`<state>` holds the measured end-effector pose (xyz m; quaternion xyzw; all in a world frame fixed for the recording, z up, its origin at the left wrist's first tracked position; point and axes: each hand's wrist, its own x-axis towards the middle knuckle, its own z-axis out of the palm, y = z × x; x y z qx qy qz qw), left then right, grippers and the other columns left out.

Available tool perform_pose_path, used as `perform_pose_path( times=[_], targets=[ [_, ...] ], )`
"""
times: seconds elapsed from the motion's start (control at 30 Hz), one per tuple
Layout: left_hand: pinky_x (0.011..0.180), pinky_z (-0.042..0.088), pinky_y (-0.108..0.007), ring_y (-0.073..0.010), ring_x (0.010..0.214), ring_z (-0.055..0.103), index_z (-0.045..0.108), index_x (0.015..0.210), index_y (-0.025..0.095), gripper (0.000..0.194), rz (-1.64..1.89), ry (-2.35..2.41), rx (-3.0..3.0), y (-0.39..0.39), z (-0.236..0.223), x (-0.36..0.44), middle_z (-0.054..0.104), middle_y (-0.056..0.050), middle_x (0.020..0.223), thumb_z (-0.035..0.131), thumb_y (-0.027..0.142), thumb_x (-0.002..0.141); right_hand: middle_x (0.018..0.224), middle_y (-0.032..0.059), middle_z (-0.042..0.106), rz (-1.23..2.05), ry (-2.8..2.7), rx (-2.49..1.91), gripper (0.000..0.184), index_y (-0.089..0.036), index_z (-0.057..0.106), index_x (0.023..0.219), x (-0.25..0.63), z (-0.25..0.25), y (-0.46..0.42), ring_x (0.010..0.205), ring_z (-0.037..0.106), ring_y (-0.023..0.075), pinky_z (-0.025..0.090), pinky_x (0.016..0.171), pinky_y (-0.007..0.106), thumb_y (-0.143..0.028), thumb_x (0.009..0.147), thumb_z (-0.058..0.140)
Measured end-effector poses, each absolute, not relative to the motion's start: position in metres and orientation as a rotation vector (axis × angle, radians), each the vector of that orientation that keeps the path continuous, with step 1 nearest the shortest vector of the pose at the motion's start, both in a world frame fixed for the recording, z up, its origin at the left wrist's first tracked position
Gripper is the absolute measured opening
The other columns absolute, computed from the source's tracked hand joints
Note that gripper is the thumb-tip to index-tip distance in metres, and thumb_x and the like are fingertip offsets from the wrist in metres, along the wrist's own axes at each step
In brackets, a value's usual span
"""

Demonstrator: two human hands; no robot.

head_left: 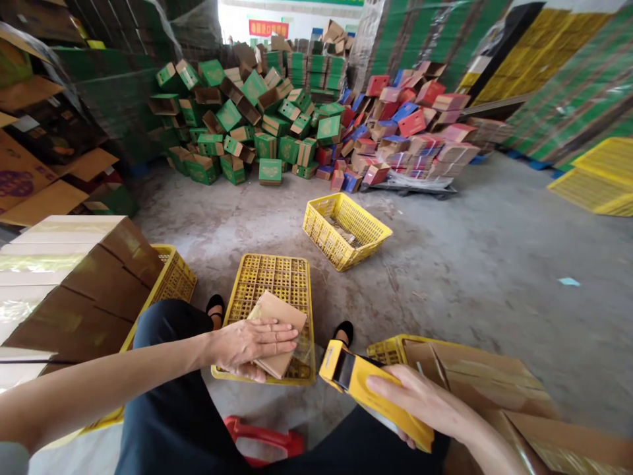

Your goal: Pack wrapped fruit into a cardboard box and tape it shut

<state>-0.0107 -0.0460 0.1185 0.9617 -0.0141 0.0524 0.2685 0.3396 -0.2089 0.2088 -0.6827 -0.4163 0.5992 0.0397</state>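
My left hand (260, 343) lies on a small brown cardboard box (281, 313), fingers stretched out over its top and thumb by its near side. The box rests at a slant on a yellow plastic crate (271, 270) whose gridded face is up. A clear shiny strip, seemingly tape, shows beside the box's right edge. Off to the right, my right hand (410, 396) is wrapped round a yellow tape dispenser (366, 379), held above my right leg and apart from the box. The dispenser's black-and-yellow front end points toward the crate.
Stacked brown cartons (103, 284) stand at left, more taped cartons (494, 376) at right. Ahead lies a yellow basket (346, 234). Heaps of green boxes (270, 142) and red and blue boxes (410, 122) fill the back. A red plastic stool (264, 435) shows between my legs.
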Motion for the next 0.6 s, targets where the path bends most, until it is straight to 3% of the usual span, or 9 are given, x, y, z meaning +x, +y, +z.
perform_pose_path(
  times=[0.3, 0.43, 0.6],
  targets=[
    [0.131, 0.015, -0.046, -0.0334, 0.156, 0.027, 0.020, 0.166, 0.019, 0.091, 0.071, 0.000, 2.653, -0.052, 0.132, -0.009, 0.025, -0.013, 0.169, 0.058, 0.063, 0.095, 0.064, 0.0046, 0.071, 1.789, -1.393, -2.044, 0.065, -0.019, 0.059, 0.094, 0.335, 0.185, -0.208, 0.057, 0.072, 0.0228, 0.053, 0.050, 0.026, -0.083, 0.083, 0.054],
    [0.131, 0.018, -0.045, -0.0311, 0.156, 0.027, 0.030, 0.163, 0.015, 0.083, 0.095, 0.024, 2.746, -0.065, 0.140, 0.004, 0.030, -0.015, 0.167, 0.052, 0.063, 0.099, 0.062, 0.0037, 0.070, 1.799, -1.414, -2.021, 0.061, -0.019, 0.060, 0.092, 0.331, 0.170, -0.205, 0.056, 0.072, 0.0225, 0.055, 0.053, 0.027, -0.080, 0.085, 0.054],
    [0.131, 0.017, -0.044, -0.0285, 0.156, 0.027, 0.028, 0.164, 0.016, 0.082, 0.072, -0.139, 2.746, -0.064, 0.137, 0.017, 0.035, -0.012, 0.165, 0.046, 0.065, 0.101, 0.062, 0.0032, 0.069, 1.807, -1.388, -1.969, 0.063, -0.019, 0.059, 0.093, 0.332, 0.164, -0.211, 0.054, 0.070, 0.0209, 0.054, 0.050, 0.026, -0.082, 0.084, 0.055]
  ],
)
